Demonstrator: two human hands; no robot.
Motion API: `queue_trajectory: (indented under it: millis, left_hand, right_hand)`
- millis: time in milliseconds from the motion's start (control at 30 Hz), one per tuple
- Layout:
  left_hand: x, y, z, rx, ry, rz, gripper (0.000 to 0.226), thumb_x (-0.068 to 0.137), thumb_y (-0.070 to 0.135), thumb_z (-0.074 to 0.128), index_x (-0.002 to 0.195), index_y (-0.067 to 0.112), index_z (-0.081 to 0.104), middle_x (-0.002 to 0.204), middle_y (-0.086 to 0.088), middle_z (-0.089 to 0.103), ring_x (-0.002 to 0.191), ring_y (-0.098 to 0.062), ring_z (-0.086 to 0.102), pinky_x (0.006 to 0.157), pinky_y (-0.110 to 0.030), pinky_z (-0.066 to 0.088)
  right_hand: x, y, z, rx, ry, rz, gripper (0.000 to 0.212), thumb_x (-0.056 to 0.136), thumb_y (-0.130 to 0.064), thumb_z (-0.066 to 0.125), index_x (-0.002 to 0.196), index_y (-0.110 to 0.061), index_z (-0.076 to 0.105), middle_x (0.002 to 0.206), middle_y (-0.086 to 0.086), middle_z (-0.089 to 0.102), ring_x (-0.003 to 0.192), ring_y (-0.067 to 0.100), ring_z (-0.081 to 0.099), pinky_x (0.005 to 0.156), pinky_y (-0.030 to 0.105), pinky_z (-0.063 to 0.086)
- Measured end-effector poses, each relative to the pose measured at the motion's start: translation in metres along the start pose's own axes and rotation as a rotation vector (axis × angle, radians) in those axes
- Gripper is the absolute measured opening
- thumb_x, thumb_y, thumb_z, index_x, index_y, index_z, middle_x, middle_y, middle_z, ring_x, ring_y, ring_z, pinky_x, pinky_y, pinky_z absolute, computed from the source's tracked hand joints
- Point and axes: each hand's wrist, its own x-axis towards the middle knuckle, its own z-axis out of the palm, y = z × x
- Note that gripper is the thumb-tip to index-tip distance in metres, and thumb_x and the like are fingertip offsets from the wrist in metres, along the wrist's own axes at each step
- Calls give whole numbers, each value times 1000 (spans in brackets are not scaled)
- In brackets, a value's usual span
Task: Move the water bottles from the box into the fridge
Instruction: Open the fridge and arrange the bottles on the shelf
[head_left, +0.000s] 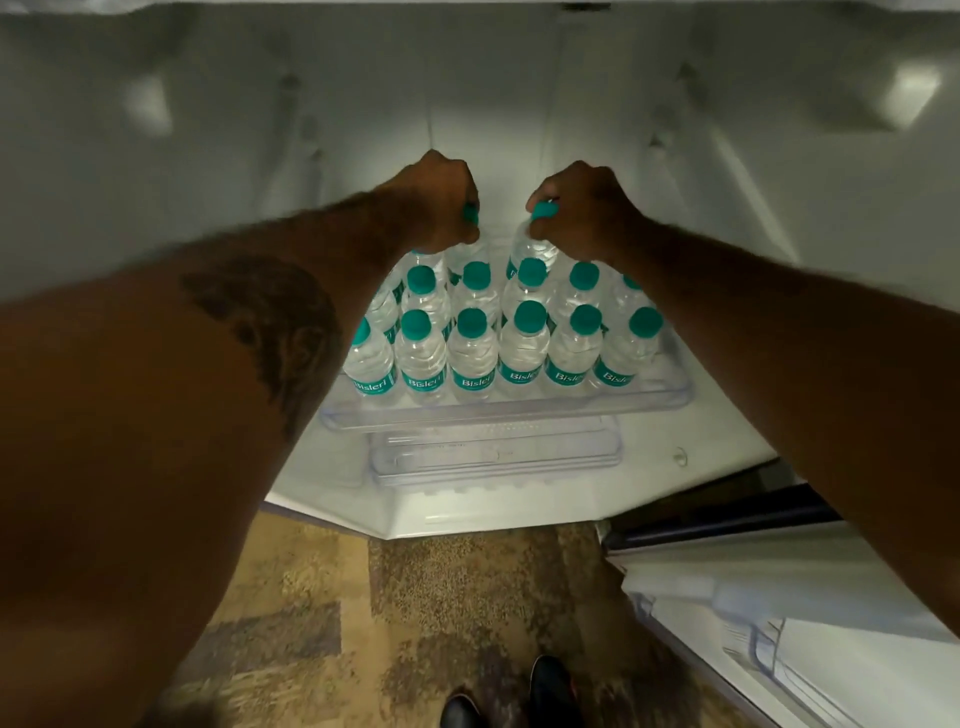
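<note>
left hand (441, 208) fingers curled round left bottle (470, 212) neck; right hand (584, 213) fingers likewise gripping right bottle (535, 241) | both bottles upright, hanging straight below fingers, just behind stocked rows (524, 332) on fridge shelf (509, 413) | likely next: straight down, release

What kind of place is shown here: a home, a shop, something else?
An open fridge, probably in a carpeted room; home or hotel, I cannot tell. Signs: its white inner walls, a clear shelf of water bottles, patterned carpet below.
</note>
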Motion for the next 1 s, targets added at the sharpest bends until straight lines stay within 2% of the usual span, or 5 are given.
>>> queue_trajectory:
  millis: [167, 367, 733, 1000]
  left_hand:
    - [3, 2, 15, 0, -35, -3, 40, 92, 27, 67, 128, 13, 61, 128, -10, 60, 109, -27, 59, 94, -34, 47]
    - [9, 4, 25, 19, -60, 12, 43, 93, 26, 65, 133, 11, 58, 130, -10, 59, 110, -26, 58, 94, -32, 46]
    - [14, 7, 19, 77, -76, 71, 45, 97, 31, 60, 136, 9, 55, 133, -10, 59, 116, -26, 56, 98, -32, 43]
    - [13, 5, 24, 127, -56, 55, 44, 99, 29, 56, 138, 9, 51, 132, -11, 57, 115, -26, 56, 97, -32, 43]
  right_hand:
    - [0, 1, 13, -76, -90, 10, 41, 89, -25, 68, 125, -8, 63, 128, 7, 60, 113, 24, 58, 87, 21, 39]
    - [2, -4, 16, -88, -122, -1, 41, 93, -26, 63, 129, -7, 60, 130, 8, 60, 115, 24, 57, 97, 26, 41]
    - [1, -8, 14, -119, -155, 69, 46, 92, -34, 63, 131, -9, 56, 131, 7, 58, 114, 24, 57, 94, 26, 42]
    - [-4, -12, 14, -59, -91, 91, 51, 97, -45, 52, 136, -12, 52, 143, 6, 50, 126, 25, 52, 101, 29, 40]
